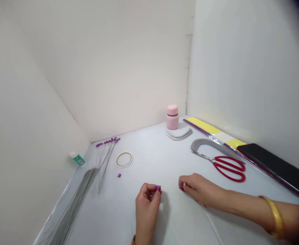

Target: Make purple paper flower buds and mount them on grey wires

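Observation:
My left hand (147,200) pinches a small shiny purple star (159,187) between thumb and fingertips, low in the middle of the view. To its right, my right hand (196,189) hovers with its fingers curled and the thumb drawn in. Whether anything thin sits in that pinch I cannot make out. A loose purple star (119,175) lies on the table to the left. Beyond it are several thin wire stems tipped with purple stars (111,140), beside a bundle of bare grey wires (75,207).
A narrow roll of tape (124,159) rests near the stems. Red-handled scissors (228,166) lie at right, by grey curved strips (205,141) and white curved strips (178,135). A pink bottle (172,117), yellow packets (205,126), a black phone-like slab (274,163) and a glue bottle (77,158) line the walls.

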`<state>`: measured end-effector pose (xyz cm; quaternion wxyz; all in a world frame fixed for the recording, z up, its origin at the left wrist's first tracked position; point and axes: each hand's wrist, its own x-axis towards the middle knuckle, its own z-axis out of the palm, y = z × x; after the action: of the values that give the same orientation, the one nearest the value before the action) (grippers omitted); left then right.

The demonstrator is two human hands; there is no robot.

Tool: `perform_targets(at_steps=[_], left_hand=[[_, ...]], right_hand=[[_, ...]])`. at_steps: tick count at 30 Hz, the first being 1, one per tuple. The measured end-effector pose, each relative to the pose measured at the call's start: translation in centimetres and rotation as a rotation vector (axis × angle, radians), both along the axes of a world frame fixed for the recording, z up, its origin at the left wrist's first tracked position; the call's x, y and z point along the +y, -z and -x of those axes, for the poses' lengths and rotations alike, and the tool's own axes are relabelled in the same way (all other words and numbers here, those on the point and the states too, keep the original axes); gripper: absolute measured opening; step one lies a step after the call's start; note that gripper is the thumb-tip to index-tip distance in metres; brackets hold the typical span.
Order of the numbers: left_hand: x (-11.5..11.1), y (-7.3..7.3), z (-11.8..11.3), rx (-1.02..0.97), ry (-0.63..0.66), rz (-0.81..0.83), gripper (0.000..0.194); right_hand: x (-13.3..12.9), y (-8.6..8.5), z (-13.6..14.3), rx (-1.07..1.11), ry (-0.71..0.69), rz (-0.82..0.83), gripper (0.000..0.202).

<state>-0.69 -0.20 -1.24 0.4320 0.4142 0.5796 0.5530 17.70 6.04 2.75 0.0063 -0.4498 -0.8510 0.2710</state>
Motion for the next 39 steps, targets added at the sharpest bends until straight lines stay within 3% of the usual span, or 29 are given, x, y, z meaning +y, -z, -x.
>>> perform_targets(at_steps=[3,7,10,16,21,28,31,33,36,39], left_hand=[[0.0,-0.2,0.0,-0.014,0.036,0.011,0.011],[-0.4,-0.8,0.0,-0.037,0.095,0.033,0.01],[-0.5,-1.0,0.0,-0.056,0.133,0.051,0.012],[-0.2,0.1,-0.4,-0.187,0.081,0.047,0.012],[0.2,0.6,-1.0,-0.396,0.019,0.167,0.018],[0.7,-0.1,-0.9,-0.51,-0.069,0.278,0.02],[0.6,-0.3,-0.8,-0.609,-0.067,0.3,0.019],[0.5,-0.4,-0.7,-0.64,-0.024,0.3,0.019],[0.3,-0.3,-0.5,-0.63,0.02,0.289,0.017],[0.2,-0.2,-0.3,-0.61,0.009,0.295,0.015]], right_hand=[[-0.7,-0.7,-0.4,0.122,0.07,0.236,0.023],[-0.4,-0.8,1.5,0.604,0.185,0.661,0.017],[-0.3,0.6,3.0,0.771,0.198,0.671,0.019],[-1.1,3.1,3.2,0.818,0.273,0.693,0.021],[-1.6,3.6,3.0,0.85,0.334,0.782,0.021],[-0.3,3.4,2.0,0.904,0.391,0.922,0.016],[0.8,2.2,1.6,0.84,0.416,0.949,0.01],[1.0,1.5,1.7,0.77,0.35,0.939,0.006],[0.4,1.3,2.0,0.742,0.158,0.682,0.014],[-0.5,2.2,2.1,0.691,0.043,0.417,0.022]])
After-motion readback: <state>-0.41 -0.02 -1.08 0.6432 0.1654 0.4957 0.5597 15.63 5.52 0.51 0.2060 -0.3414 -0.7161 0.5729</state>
